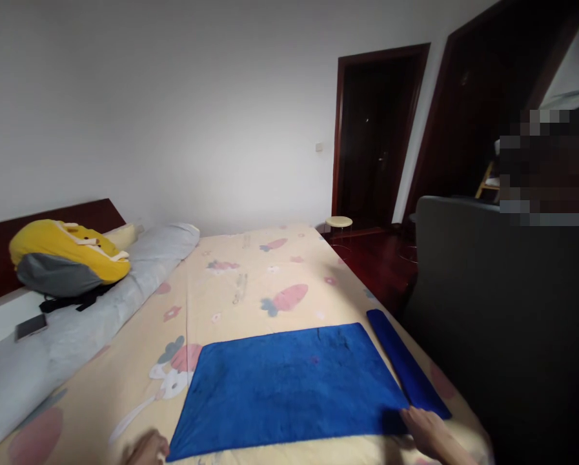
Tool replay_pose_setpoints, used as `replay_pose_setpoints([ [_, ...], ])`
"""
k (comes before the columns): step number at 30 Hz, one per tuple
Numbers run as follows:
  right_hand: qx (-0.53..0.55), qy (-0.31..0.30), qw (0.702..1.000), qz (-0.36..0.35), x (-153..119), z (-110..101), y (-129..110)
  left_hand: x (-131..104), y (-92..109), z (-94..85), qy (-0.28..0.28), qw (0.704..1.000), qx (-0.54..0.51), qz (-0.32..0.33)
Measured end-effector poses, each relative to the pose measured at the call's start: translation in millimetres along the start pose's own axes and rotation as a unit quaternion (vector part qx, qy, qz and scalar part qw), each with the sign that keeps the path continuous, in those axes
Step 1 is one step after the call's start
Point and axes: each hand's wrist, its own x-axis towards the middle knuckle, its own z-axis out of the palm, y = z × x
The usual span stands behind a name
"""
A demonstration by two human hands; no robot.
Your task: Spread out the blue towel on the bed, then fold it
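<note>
1. Overhead, from the head view: a blue towel (289, 384) lies spread flat on a bed sheet (250, 278) printed with carrots and cartoon figures, its long edge toward the viewer.
2. Left hand (148, 448), bottom edge of frame: only knuckles and part of the fingers show, curled, resting on the sheet just beside the towel's near left corner. Whether they pinch the corner cannot be told; the frame cuts the hand off.
3. Right hand (432, 436), lower right: fingers extended and fairly flat, lying at the towel's near right corner, fingertips touching or overlapping the blue edge. Nothing is gripped as far as can be seen; the hand looks open and pressed down.
4. The towel sits between the two hands, stretching away from the fingers toward the middle of the bed.
5. A second blue cloth (405, 361), folded into a narrow strip, lies just beside the towel's right edge, running along the bed's side; its near end is close to the right hand's fingers.
6. Far left: a long grey bolster (76, 323) along the dark headboard (51, 223), a yellow and grey plush (64, 258) on top, a phone (31, 327) lying near it.
7. Right: a dark grey upholstered piece (502, 310) beside the bed; a small round stool (338, 222) near a dark doorway (376, 135).
</note>
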Motion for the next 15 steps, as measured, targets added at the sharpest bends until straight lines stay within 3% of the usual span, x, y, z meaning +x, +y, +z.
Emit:
replay_pose_setpoints([
  [3, 0.021, -0.024, 0.999, 0.011, 28, -13, -44, 16, 54, -11.1, 0.008, 0.995, -0.061, 0.079],
  [5, 0.046, -0.027, 0.999, -0.005, 50, -17, -94, 28, 104, 0.1, 0.031, 0.992, -0.075, 0.099],
  [7, 0.078, -0.032, 0.996, -0.030, 68, -15, -152, 33, 159, 29.0, 0.049, 0.989, -0.078, 0.118],
  [9, 0.108, -0.039, 0.992, -0.051, 79, -6, -208, 27, 213, 70.3, 0.053, 0.986, -0.077, 0.134],
  [11, 0.152, -0.055, 0.985, -0.055, 81, 10, -249, 12, 255, 113.4, 0.030, 0.986, -0.063, 0.152],
  [13, 0.200, -0.073, 0.975, -0.063, 78, 27, -266, -4, 278, 146.5, -0.021, 0.985, -0.042, 0.166],
  [15, 0.225, -0.071, 0.968, -0.083, 72, 42, -258, -17, 277, 161.2, -0.053, 0.987, -0.019, 0.150],
])
